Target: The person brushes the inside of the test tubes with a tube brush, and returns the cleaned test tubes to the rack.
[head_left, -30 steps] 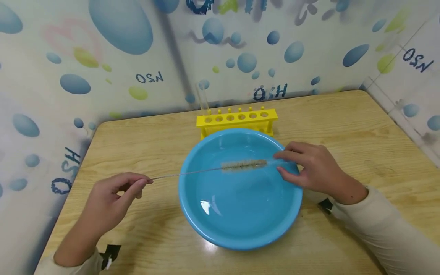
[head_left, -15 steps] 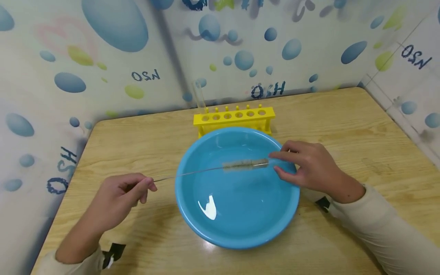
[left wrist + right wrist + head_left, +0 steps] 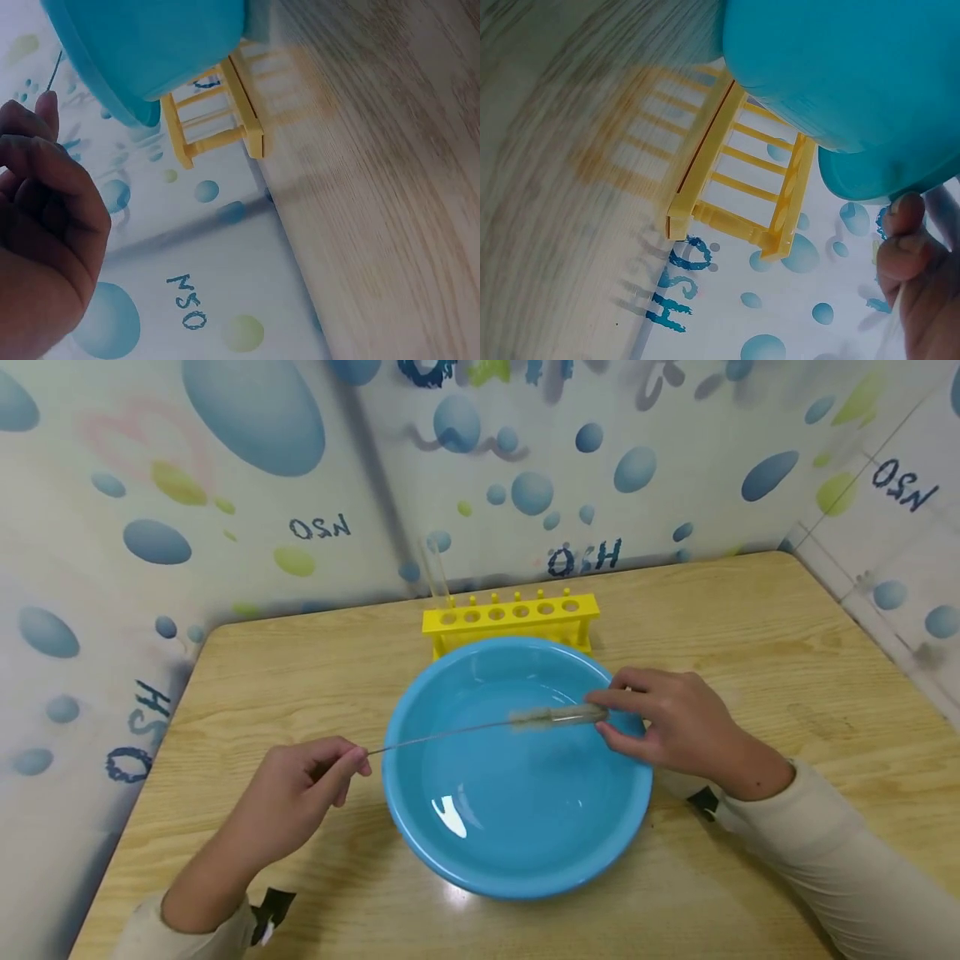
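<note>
From the head, I see the left hand (image 3: 300, 789) pinching the brush (image 3: 529, 718), partly inside the tube (image 3: 575, 715) that the right hand (image 3: 667, 720) holds over the basin (image 3: 510, 802). Left wrist: fingertips (image 3: 49, 103) on the wire (image 3: 55, 72). Right wrist: the rack (image 3: 709, 152) behind.

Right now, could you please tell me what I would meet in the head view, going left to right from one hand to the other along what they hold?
The left hand → wire brush handle → exposed bristles → clear tube → right hand.

L hand (image 3: 52, 232) dim, basin (image 3: 516, 785) w/ glare
</note>
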The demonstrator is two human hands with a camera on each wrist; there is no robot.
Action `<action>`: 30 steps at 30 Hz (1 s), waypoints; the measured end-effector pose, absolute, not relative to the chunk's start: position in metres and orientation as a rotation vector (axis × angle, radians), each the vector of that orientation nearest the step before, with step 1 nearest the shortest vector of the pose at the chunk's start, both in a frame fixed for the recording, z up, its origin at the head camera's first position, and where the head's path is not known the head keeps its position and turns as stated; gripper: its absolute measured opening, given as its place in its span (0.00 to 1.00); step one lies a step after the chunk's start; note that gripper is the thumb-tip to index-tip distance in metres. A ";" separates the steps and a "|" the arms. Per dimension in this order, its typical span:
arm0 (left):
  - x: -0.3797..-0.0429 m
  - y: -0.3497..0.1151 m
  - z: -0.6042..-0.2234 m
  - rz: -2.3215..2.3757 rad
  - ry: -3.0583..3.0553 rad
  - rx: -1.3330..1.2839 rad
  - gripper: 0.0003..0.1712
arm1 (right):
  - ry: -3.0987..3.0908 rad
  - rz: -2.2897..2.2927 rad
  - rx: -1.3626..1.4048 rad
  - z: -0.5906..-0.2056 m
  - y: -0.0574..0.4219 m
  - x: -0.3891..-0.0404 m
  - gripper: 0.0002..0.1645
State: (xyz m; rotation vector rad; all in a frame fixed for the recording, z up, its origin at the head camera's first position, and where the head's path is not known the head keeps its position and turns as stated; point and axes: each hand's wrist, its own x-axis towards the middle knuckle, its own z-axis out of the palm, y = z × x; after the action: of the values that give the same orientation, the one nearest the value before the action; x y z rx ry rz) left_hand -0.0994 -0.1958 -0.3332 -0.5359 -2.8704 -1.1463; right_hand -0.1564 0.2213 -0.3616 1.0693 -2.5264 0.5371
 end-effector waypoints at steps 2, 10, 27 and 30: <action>-0.099 -0.193 -0.334 -1.079 -2.841 -0.585 0.10 | -2.535 0.539 1.071 -0.362 0.222 -0.156 0.19; -0.102 -0.187 -0.337 -0.839 -2.620 -0.825 0.08 | -2.586 0.535 1.052 -0.361 0.221 -0.156 0.19; -0.111 -0.172 -0.344 -0.581 -2.373 -1.024 0.19 | -2.672 0.557 1.040 -0.361 0.223 -0.156 0.17; -0.113 -0.168 -0.343 -0.583 -2.368 -1.034 0.09 | -2.672 0.546 1.040 -0.361 0.223 -0.156 0.17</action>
State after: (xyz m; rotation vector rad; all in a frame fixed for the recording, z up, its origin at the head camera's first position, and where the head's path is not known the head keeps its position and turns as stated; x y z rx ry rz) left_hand -0.1126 -0.1684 -0.3429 -1.0343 -2.3681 -0.5828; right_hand -0.1559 0.2231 -0.3606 1.0397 -2.6723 0.5456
